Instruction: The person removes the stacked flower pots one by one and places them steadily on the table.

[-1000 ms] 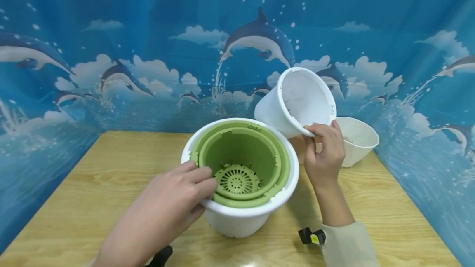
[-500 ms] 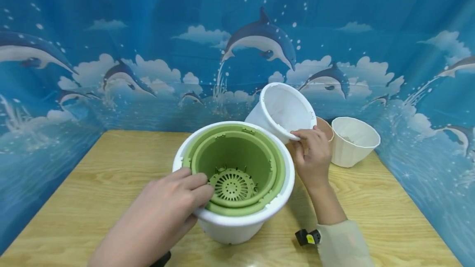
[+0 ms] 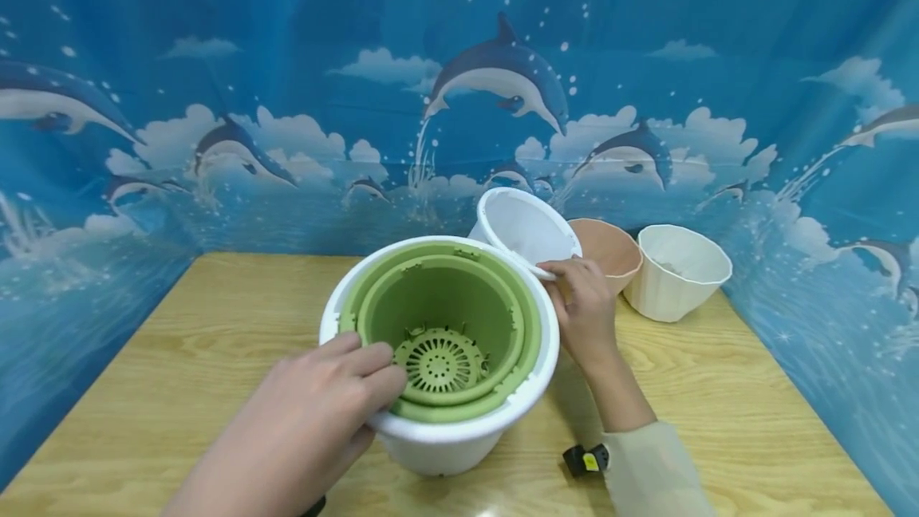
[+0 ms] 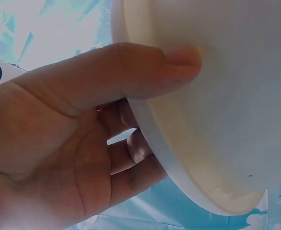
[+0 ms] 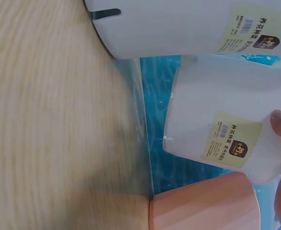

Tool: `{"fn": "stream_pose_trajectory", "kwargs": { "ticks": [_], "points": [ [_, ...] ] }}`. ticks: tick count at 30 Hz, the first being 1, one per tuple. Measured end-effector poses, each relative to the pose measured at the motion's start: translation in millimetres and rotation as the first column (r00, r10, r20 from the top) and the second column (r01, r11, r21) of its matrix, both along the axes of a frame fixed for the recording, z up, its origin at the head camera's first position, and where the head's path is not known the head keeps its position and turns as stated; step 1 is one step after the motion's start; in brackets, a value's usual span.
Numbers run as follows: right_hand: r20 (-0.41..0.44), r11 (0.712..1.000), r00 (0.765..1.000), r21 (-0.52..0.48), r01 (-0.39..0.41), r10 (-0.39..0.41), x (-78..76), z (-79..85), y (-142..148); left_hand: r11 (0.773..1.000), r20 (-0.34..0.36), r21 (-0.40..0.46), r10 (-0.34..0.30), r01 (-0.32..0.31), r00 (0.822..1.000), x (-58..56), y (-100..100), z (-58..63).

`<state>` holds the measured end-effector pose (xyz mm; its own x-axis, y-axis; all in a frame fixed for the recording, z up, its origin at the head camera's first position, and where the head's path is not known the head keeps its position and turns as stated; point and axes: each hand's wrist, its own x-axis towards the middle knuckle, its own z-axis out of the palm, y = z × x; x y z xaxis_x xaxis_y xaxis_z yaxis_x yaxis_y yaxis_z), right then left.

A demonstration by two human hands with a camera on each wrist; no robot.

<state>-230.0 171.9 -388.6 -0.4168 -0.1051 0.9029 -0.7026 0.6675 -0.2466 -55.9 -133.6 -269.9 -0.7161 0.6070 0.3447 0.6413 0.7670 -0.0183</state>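
Near the middle of the head view stands a large white flowerpot (image 3: 439, 453), tipped a little toward me. Two green pots (image 3: 463, 301) nest inside it, the inner one with a slotted base. My left hand (image 3: 323, 397) grips its rim at the near left, thumb (image 4: 159, 72) outside against the wall in the left wrist view. Behind it, my right hand (image 3: 587, 313) pinches the rim of a smaller white flowerpot (image 3: 527, 226), its mouth tilted toward me. The right wrist view shows that pot's label (image 5: 232, 143); its lower part is hidden in the head view.
A terracotta-coloured pot (image 3: 606, 246) and a cream faceted pot (image 3: 678, 270) stand side by side at the back right of the wooden table (image 3: 230, 309). A blue dolphin-print curtain (image 3: 323, 102) surrounds the back and sides.
My right hand has brought the smaller white pot left and down, behind the large one, uncovering the terracotta pot. The large pot and my left hand have shifted slightly left and nearer.
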Motion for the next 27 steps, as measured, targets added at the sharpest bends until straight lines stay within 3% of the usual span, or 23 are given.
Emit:
{"fn": "stream_pose_trajectory", "kwargs": {
  "ticks": [14,23,27],
  "points": [
    [-0.048,0.981,0.993,0.166,-0.103,0.112,-2.8,-3.5,-1.6,1.000,0.009,-0.010,0.010,-0.010,1.000,1.3,0.7,0.5],
    [0.057,0.977,0.993,0.182,-0.109,0.101,-0.2,-6.1,-7.2,1.000,0.029,-0.017,0.021,-0.021,0.999,2.2,0.7,1.0],
    [0.044,0.974,0.989,0.176,-0.145,0.140,0.1,-4.8,-8.7,1.000,0.034,-0.018,0.022,-0.022,0.999,1.8,1.1,1.0]
  ]
}}
